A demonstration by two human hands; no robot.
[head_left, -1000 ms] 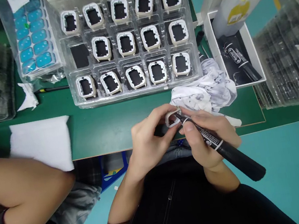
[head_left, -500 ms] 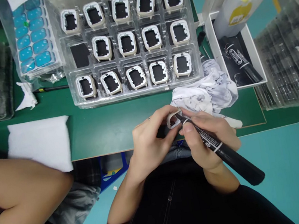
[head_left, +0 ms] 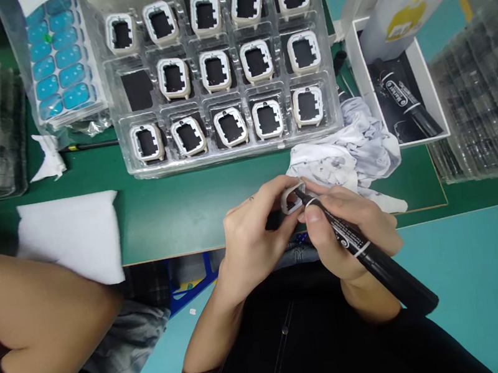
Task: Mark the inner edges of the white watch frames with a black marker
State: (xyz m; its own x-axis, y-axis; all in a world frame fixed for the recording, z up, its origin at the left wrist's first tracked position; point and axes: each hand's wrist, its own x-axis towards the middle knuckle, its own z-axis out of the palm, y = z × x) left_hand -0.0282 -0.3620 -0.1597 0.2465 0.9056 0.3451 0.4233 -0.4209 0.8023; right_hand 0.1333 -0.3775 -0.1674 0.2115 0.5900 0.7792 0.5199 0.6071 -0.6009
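Note:
Between thumb and fingers, my left hand (head_left: 256, 229) holds a small white watch-case frame (head_left: 287, 201) near the table's front edge. My right hand (head_left: 354, 223) is closed round a black marker pen (head_left: 362, 247). The marker's tip reaches into the frame's opening; whether it touches the inner wall I cannot tell. Fingers hide part of the frame. Beyond my hands lies a clear plastic tray (head_left: 131, 172) of similar white frames, with one compartment in the middle row at the left holding no frame. A crumpled, stained white cloth (head_left: 343, 156) lies just past my right hand.
At the right, a white box (head_left: 440, 112) holds a spray bottle (head_left: 404, 4) and another marker (head_left: 408, 101). Stacked clear trays (head_left: 490, 98) stand beyond it. A pack of blue pieces (head_left: 61, 58) and a folded white cloth (head_left: 73, 239) are left. A co-worker's arm (head_left: 36, 308) rests nearby.
The whole view has shifted slightly. The marker's back end has tilted a little, while its tip stays in the frame. Both hands keep their hold.

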